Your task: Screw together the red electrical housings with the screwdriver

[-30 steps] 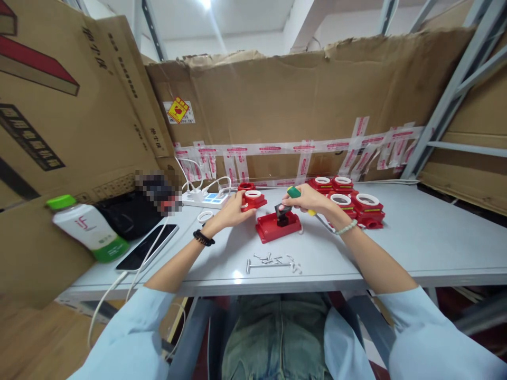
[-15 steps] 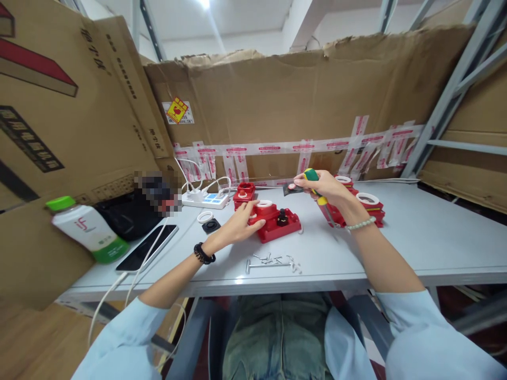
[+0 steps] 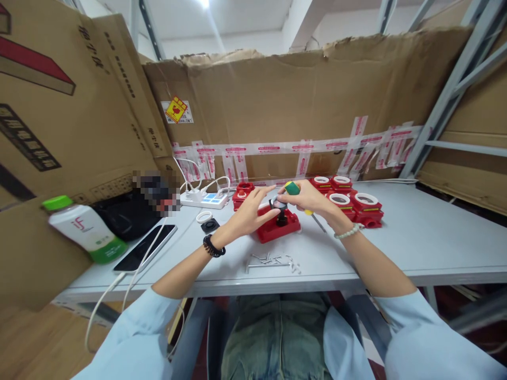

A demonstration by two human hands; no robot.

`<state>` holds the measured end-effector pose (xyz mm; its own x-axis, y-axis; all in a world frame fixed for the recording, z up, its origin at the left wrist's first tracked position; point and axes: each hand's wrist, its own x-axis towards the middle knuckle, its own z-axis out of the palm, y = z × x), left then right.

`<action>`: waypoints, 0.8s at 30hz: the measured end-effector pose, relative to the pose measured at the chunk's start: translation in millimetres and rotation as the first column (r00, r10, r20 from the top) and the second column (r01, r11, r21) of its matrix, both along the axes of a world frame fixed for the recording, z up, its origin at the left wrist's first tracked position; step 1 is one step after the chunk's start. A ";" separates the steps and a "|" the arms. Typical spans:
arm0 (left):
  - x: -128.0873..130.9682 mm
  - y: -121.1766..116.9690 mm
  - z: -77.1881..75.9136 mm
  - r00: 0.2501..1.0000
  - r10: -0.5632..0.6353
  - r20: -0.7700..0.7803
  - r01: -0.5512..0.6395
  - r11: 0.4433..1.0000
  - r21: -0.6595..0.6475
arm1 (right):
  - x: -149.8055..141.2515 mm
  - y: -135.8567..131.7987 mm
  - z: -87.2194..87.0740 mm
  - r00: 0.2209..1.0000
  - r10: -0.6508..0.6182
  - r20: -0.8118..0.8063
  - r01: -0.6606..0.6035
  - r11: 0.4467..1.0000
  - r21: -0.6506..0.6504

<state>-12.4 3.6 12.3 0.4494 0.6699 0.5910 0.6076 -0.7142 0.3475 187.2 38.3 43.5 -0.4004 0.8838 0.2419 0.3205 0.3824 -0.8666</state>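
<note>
A red plastic base [image 3: 277, 227] with a black knob lies on the grey table [image 3: 415, 237] in front of me. My left hand [image 3: 249, 214] hovers over its left side, fingers stretched toward a small dark round part [image 3: 277, 202] held at the fingertips of both hands. My right hand [image 3: 309, 198] is wrapped round a screwdriver with a green and yellow handle [image 3: 293, 189], its shaft pointing down to the table on the right. Loose screws and a metal rod [image 3: 271, 261] lie nearer to me.
Several red housings with white rings [image 3: 348, 203] stand at the right; another red part [image 3: 242, 191], a white ring and a black square piece [image 3: 209, 225] at the left. A power strip [image 3: 206, 199], phone [image 3: 146, 247], bottle [image 3: 85, 229] and cardboard walls surround the table.
My right hand has come back down from the rear with the screwdriver and the small dark part. My left hand has lifted off the red base to meet it.
</note>
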 end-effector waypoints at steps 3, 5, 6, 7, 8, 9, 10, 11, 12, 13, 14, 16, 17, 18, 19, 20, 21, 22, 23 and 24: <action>8.0 4.8 2.8 0.993 -0.075 0.090 0.072 0.997 0.039 | -3.9 -2.8 -1.2 1.000 -0.004 -0.012 0.005 0.999 0.036; 9.4 8.2 1.2 0.982 -0.107 0.157 0.104 0.994 0.022 | -4.7 -3.4 -2.2 1.000 -0.011 -0.027 0.012 1.000 0.027; 9.2 10.1 -0.5 0.974 -0.115 0.195 0.116 0.993 0.003 | -5.0 -3.4 -2.8 0.999 -0.009 -0.034 0.009 1.000 0.012; 8.9 11.9 -2.5 0.964 -0.120 0.236 0.129 0.991 -0.023 | -5.1 -3.1 -3.5 0.999 -0.005 -0.043 0.005 1.000 -0.009; 8.7 13.8 -4.7 0.951 -0.125 0.282 0.147 0.987 -0.058 | -5.2 -2.7 -4.2 0.999 0.001 -0.052 -0.003 0.999 -0.032; 8.7 15.4 -6.9 0.933 -0.134 0.334 0.177 0.979 -0.101 | -5.3 -2.1 -4.9 0.998 0.006 -0.064 -0.009 0.998 -0.056; 9.1 16.7 -8.8 0.910 -0.145 0.389 0.217 0.965 -0.147 | -5.3 -1.6 -5.4 0.997 0.011 -0.081 -0.017 0.997 -0.080; 9.8 17.7 -10.4 0.884 -0.157 0.441 0.261 0.947 -0.188 | -5.2 -1.1 -5.6 0.995 0.015 -0.100 -0.026 0.994 -0.103; 10.7 18.4 -11.5 0.858 -0.167 0.485 0.303 0.927 -0.219 | -5.0 -0.9 -5.5 0.993 0.019 -0.119 -0.033 0.992 -0.123; 11.5 18.7 -12.1 0.836 -0.173 0.521 0.337 0.911 -0.239 | -4.6 -1.1 -4.8 0.990 0.020 -0.137 -0.040 0.989 -0.140; 12.0 18.9 -12.4 0.820 -0.173 0.545 0.358 0.899 -0.253 | -4.1 -1.6 -3.8 0.988 0.022 -0.153 -0.045 0.987 -0.154; 11.7 18.9 -12.5 0.809 -0.161 0.566 0.366 0.890 -0.270 | -2.9 -3.8 -0.7 0.986 0.023 -0.166 -0.051 0.984 -0.169; 10.8 18.9 -12.5 0.809 -0.153 0.567 0.361 0.891 -0.276 | -2.2 -5.1 1.0 0.986 0.025 -0.163 -0.054 0.983 -0.173; 9.5 18.8 -12.5 0.812 -0.144 0.566 0.354 0.892 -0.280 | -1.7 -6.3 2.5 0.987 0.031 -0.160 -0.060 0.983 -0.176; 8.0 18.6 -12.4 0.815 -0.135 0.564 0.345 0.895 -0.284 | -1.4 -7.2 3.8 0.986 0.036 -0.160 -0.064 0.982 -0.177; 6.3 18.1 -12.1 0.817 -0.123 0.563 0.333 0.898 -0.287 | -1.2 -8.0 4.6 0.986 0.038 -0.165 -0.067 0.982 -0.177; 4.5 17.1 -11.4 0.819 -0.109 0.563 0.321 0.901 -0.292 | -1.4 -8.5 4.9 0.985 0.037 -0.171 -0.067 0.982 -0.174; 2.5 15.5 -10.2 0.821 -0.091 0.564 0.306 0.904 -0.298 | -1.9 -8.9 5.0 0.984 0.034 -0.177 -0.064 0.984 -0.169; 0.1 13.2 -8.4 0.824 -0.074 0.561 0.289 0.907 -0.305 | -2.7 -9.4 4.7 0.984 0.030 -0.176 -0.059 0.985 -0.160; -3.1 10.5 -5.9 0.830 -0.057 0.556 0.269 0.912 -0.308 | -3.8 -10.1 4.4 0.986 0.032 -0.163 -0.056 0.987 -0.148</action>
